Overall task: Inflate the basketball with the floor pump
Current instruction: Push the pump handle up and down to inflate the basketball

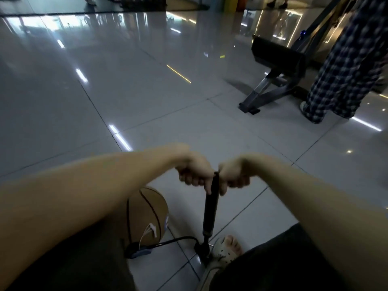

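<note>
Grip is two-handed, left hand (194,173) and right hand (234,175) curled tight round the top of the floor pump (211,208), foot (227,248) beside its base likely steadying it, hose (178,240) running to the basketball (147,213).

**No legible writing**

Nothing readable is showing anywhere. The basketball (147,213) is carrying a white mark (151,228) and a small blue-and-white patch (167,221) at its right edge, but both are blurring into shapes, not letters.
</note>
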Motion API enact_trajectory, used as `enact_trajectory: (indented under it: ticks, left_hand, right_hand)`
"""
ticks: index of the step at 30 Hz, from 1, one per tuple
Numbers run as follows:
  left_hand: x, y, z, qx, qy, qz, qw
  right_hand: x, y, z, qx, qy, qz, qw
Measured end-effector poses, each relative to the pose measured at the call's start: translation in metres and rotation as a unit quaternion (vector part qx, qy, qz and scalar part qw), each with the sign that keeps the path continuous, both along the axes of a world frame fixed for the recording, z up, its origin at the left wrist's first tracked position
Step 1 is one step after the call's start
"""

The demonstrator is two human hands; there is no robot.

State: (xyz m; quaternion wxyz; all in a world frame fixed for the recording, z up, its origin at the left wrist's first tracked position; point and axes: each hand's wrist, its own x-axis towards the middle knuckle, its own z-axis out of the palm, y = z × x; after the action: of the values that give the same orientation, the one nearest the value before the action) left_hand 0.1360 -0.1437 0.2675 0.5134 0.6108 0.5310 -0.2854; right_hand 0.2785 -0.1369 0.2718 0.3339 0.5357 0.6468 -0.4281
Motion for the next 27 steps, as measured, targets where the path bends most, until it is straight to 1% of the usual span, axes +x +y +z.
enact_trajectory:
  ticks: [3, 5, 7, 11, 14, 18, 20, 23, 25, 27]
  left_hand:
    - [-0.006, 0.021, 0.053, 0.02, -0.018, 0.008, 1.0]
    - [-0.005, 0.028, 0.062, 0.032, -0.019, 0.006, 0.999]
    - [-0.001, 0.027, 0.047, 0.02, -0.008, -0.001, 1.0]
    - [0.01, 0.015, -0.022, -0.008, 0.003, -0.007, 1.0]
    - [0.015, 0.003, -0.069, -0.001, 0.0, -0.002, 1.0]
    - [0.019, -0.014, -0.106, 0.031, -0.011, 0.02, 0.999]
    - [0.018, -0.02, -0.108, 0.051, -0.014, 0.031, 0.998]
    - [0.017, -0.031, -0.097, 0.075, -0.003, 0.02, 0.997]
    - [0.016, -0.034, -0.083, 0.079, 0.006, 0.017, 0.997]
    - [0.011, -0.029, -0.057, 0.067, 0.001, 0.02, 0.998]
  right_hand:
    - [0.002, 0.019, 0.057, 0.004, 0.03, -0.016, 0.999]
    - [0.004, 0.023, 0.068, 0.01, 0.041, -0.016, 0.999]
    - [0.009, 0.021, 0.054, 0.003, 0.039, -0.016, 0.999]
    - [0.018, 0.012, -0.023, -0.013, 0.044, -0.017, 0.999]
    - [0.019, 0.002, -0.071, -0.024, 0.046, -0.016, 0.999]
    - [0.018, -0.008, -0.106, -0.014, 0.028, 0.002, 0.999]
    - [0.013, -0.011, -0.109, 0.002, 0.016, 0.017, 1.0]
    - [0.004, -0.019, -0.098, 0.021, -0.027, 0.058, 0.998]
    - [0.001, -0.021, -0.085, 0.011, -0.041, 0.066, 0.997]
    - [0.0, -0.016, -0.062, -0.001, -0.032, 0.059, 0.998]
